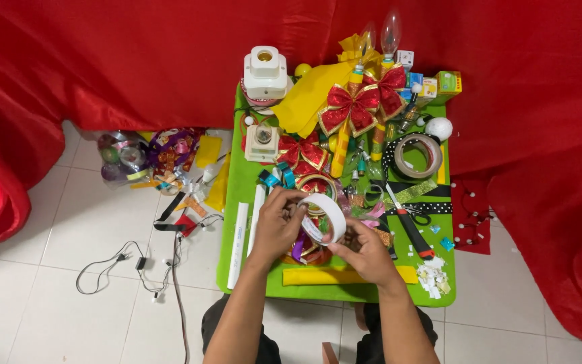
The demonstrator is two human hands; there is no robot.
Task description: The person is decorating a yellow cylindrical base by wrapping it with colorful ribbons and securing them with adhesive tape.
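A: White round tape roll (323,217), where's it at?
B: Held upright above green tabletop (237,266), btw both hands. Left hand (279,226) fingers pinch its top edge; right hand (365,251) pinches its lower rim.
A: Nearby?
B: Red-handled scissors (409,226) just right; yellow paper strip (345,275) below.

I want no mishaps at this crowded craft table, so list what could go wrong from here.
1. Both hands, left hand and right hand, work the white tape roll right above loose ribbons; sticky tape may well snag them.
2. The scissors lie close beside the right hand, so a sideways reach might hit the blades.
3. Glass bulbs stand at the table's far edge; a bump could topple them.
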